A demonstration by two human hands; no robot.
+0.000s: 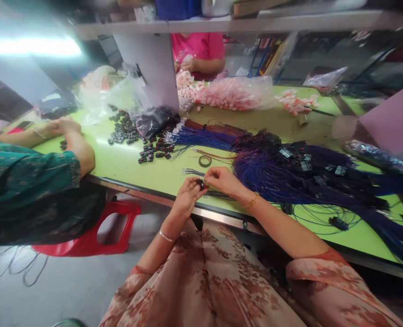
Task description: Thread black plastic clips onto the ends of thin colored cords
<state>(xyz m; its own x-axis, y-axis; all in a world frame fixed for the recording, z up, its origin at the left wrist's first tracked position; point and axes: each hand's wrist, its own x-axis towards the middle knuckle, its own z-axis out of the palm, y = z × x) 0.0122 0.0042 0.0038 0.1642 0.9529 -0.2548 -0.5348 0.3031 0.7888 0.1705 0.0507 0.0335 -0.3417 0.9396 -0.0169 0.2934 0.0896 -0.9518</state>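
Note:
Near the front edge of the green table, my left hand (pixel 186 195) grips a small black connector (pixel 201 184) between thumb and fingers. My right hand (pixel 226 180) is closed in a pinch right beside that connector; what its fingertips hold is too small to make out. A few loose wires with metal terminals (pixel 188 171) lie just behind my hands. Farther back rests a black ring, seemingly a roll of tape (pixel 205 161). To the right spreads a large bundle of blue wires (pixel 256 175), with black connectors among them.
Black connectors (pixel 150 152) lie loose at the middle left, by a plastic bag (pixel 153 121). A co-worker's arms (pixel 73 136) rest on the table at left, above a red stool (pixel 119 227). Across the table, another person in pink (pixel 208 50) sits behind bagged pink-white pieces (pixel 231 93).

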